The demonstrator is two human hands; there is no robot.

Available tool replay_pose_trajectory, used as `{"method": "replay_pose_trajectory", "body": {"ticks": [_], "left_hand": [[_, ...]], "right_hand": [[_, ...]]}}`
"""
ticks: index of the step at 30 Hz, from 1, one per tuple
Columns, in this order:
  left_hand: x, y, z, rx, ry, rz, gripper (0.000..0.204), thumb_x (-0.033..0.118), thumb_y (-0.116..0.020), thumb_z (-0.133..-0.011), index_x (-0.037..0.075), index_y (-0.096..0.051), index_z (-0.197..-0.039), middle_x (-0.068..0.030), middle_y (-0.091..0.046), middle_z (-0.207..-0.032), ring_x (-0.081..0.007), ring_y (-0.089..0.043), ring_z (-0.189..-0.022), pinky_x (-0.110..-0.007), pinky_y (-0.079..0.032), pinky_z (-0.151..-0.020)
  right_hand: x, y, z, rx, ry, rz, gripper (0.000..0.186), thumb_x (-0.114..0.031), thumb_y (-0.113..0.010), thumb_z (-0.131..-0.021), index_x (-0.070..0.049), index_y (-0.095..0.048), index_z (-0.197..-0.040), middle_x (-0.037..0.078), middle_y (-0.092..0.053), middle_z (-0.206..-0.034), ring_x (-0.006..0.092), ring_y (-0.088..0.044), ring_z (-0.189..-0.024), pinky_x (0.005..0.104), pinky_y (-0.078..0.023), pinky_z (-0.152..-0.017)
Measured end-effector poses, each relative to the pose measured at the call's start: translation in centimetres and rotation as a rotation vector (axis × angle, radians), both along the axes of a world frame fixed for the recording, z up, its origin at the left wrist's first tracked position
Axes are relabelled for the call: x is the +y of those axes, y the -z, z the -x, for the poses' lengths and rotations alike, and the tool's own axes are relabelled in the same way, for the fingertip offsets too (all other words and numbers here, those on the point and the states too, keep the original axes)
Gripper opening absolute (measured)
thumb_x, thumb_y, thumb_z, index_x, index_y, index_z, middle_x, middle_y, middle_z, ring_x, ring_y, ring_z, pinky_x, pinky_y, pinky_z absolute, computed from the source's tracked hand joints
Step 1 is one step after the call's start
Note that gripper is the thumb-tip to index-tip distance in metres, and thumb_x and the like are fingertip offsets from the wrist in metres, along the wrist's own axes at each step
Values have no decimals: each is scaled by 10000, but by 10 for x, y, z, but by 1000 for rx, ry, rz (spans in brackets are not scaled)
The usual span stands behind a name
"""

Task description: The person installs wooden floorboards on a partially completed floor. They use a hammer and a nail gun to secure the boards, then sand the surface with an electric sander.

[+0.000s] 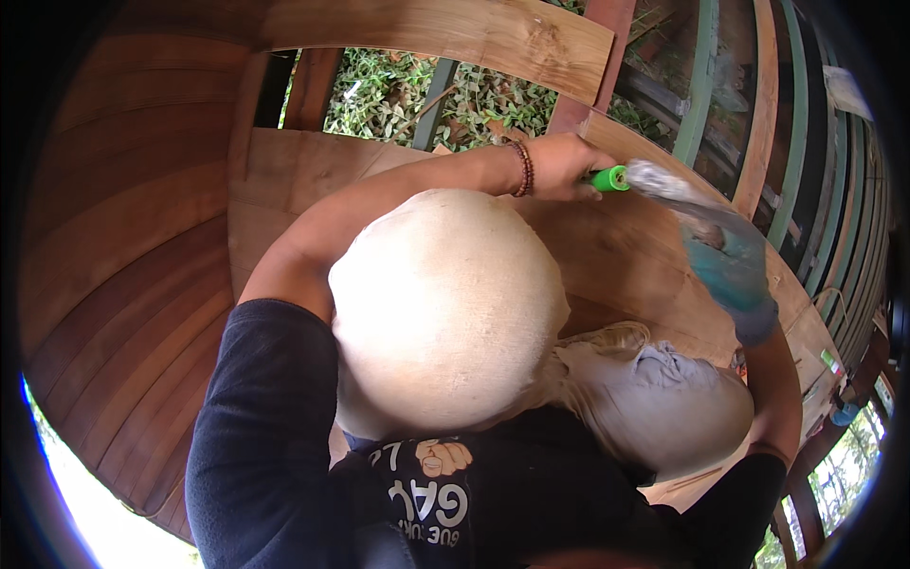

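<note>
Left hand (566, 166) is closed around a green handle (609, 178), round end facing right, above the wooden board (616, 251) and near its far edge. Right hand, in a teal-and-grey glove (732, 270), is wrapped round a silvery-grey tool (668, 187) (smeared by motion, exact type can't be told), also by the far edge, toward the board's right side. Tool's tip is just beside the handle's end; contact unclear. Whatever is at the handle's other end is hidden by the left hand.

Beaded bracelet (524, 169) on left wrist. Pale-clad knee (445, 303) covers much of the board's near side. Beyond the far edge: leafy ground (379, 95) through a gap, green slats (700, 85) to the right. Brown planking (123, 275) at left.
</note>
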State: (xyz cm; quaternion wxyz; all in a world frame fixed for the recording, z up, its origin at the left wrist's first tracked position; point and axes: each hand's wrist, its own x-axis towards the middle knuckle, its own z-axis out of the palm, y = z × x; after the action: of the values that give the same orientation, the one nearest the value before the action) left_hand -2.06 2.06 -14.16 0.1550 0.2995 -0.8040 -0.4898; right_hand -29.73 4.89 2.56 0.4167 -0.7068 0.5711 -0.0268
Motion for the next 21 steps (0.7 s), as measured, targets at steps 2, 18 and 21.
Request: {"method": "replay_pose_trajectory", "body": {"ticks": [2,18,21], "left_hand": [[0,4,-3,33,-3,0,403,220,-781,-903,127,-672,-1280,-190,-747,-1091,-391,-717,-1029,-466,-572,-913],[1,3,1,99,34,88,279,179,-768,-904,103,-668,-1153,-168,-745,-1013,-381,-719,-977,-471,-572,-842],[3,3,0,84,48,72,277,175,-772,-897,104,-672,-1145,-169,-744,-1009,-376,-721,-971,-464,-574,-839]], "right_hand": [[-4,8,0,169,-147,106,409,-192,-762,-903,-35,-702,-1277,161,-734,-950,248,-718,-813,321,-549,-750],[-12,0,33,114,-379,283,333,-191,-727,-953,-25,-694,-1239,162,-741,-1011,290,-724,-865,372,-575,-775],[-7,1,31,291,-554,375,290,-158,-730,-924,-37,-711,-1187,190,-702,-946,314,-697,-821,363,-557,-719]]}}
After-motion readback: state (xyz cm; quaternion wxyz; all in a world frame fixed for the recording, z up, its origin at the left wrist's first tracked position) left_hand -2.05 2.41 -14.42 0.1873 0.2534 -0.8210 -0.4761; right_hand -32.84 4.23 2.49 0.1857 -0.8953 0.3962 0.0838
